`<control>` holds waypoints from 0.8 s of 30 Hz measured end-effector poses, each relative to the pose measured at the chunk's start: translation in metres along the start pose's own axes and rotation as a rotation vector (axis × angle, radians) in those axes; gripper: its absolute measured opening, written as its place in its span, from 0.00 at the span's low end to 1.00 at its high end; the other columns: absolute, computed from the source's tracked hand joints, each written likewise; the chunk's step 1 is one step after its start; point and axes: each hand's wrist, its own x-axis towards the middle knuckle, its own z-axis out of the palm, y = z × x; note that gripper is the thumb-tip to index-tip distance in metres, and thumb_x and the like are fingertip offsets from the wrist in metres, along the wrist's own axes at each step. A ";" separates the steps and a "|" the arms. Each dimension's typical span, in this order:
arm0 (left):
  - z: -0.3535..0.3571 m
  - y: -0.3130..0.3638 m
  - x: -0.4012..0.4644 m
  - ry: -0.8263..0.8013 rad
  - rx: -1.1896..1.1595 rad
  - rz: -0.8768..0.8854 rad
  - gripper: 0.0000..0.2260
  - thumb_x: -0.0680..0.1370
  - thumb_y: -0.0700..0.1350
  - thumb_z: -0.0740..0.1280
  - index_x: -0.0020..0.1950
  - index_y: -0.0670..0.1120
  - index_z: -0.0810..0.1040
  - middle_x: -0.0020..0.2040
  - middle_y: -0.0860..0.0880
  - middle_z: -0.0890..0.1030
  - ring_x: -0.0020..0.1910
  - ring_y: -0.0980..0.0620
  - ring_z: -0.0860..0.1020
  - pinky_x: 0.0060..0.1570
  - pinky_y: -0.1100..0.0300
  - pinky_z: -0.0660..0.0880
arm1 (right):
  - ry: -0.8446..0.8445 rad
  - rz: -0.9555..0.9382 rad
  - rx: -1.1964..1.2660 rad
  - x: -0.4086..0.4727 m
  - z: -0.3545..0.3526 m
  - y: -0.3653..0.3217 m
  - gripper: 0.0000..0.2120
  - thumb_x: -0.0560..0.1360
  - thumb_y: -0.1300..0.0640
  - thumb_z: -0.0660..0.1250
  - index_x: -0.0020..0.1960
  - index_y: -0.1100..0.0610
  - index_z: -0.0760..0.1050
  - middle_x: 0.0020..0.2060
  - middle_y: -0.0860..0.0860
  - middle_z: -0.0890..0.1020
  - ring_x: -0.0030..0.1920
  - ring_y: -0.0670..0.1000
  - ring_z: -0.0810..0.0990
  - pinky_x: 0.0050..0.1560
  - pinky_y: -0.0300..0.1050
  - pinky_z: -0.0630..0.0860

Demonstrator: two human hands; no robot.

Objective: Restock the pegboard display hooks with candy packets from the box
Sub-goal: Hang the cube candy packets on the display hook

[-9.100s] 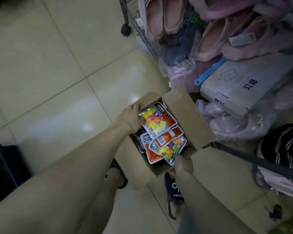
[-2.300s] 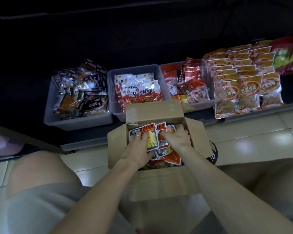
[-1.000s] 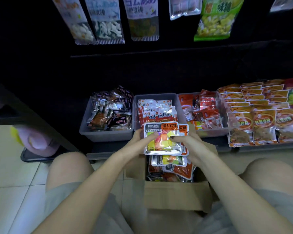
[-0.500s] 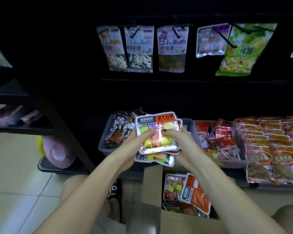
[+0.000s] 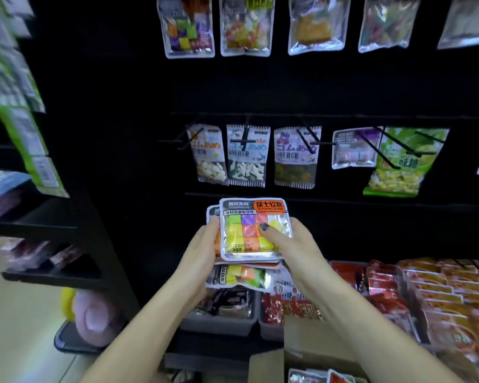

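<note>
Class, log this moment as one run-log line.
phase: lifting stock | left hand: grips candy packets | right hand: grips same stack | box: below | pegboard hooks: not reached

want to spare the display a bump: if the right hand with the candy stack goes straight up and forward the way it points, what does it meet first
Probably the purple-topped hanging packet on its hook, directly above the right hand and the candy stack; depth is unclear.

Glossy plastic film with silvery foil edges is seen on the packets (image 5: 253, 230), matt brown cardboard on the box (image 5: 302, 355), thin dark metal on the hooks (image 5: 306, 140), smooth grey plastic on the bins (image 5: 219, 324), and polished tile on the floor (image 5: 20, 313).
</note>
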 end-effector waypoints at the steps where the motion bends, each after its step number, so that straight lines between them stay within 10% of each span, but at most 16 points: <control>1: -0.002 0.004 0.001 -0.002 0.007 0.029 0.20 0.85 0.61 0.59 0.60 0.51 0.84 0.54 0.46 0.89 0.52 0.45 0.88 0.58 0.41 0.82 | -0.012 -0.019 -0.028 0.001 0.003 -0.005 0.12 0.79 0.52 0.73 0.61 0.49 0.79 0.54 0.47 0.87 0.55 0.50 0.86 0.65 0.59 0.78; 14: -0.045 0.074 -0.006 0.075 0.026 0.226 0.14 0.80 0.49 0.73 0.64 0.47 0.80 0.53 0.47 0.89 0.50 0.45 0.88 0.53 0.45 0.84 | -0.032 -0.232 -0.045 0.000 0.022 -0.075 0.13 0.80 0.52 0.71 0.63 0.44 0.79 0.58 0.44 0.86 0.61 0.50 0.83 0.69 0.59 0.74; 19: -0.066 0.102 -0.013 0.171 0.055 0.299 0.12 0.79 0.48 0.74 0.60 0.47 0.80 0.50 0.46 0.89 0.46 0.45 0.88 0.46 0.47 0.84 | -0.140 -0.296 -0.061 -0.003 0.027 -0.115 0.06 0.80 0.59 0.70 0.56 0.51 0.81 0.44 0.49 0.87 0.39 0.48 0.83 0.32 0.42 0.73; 24: -0.080 0.150 -0.006 0.258 0.023 0.450 0.09 0.78 0.48 0.75 0.57 0.49 0.81 0.49 0.49 0.89 0.47 0.47 0.88 0.51 0.45 0.84 | -0.147 -0.335 0.015 0.022 0.056 -0.174 0.08 0.81 0.60 0.68 0.58 0.51 0.79 0.48 0.52 0.87 0.39 0.50 0.84 0.27 0.42 0.73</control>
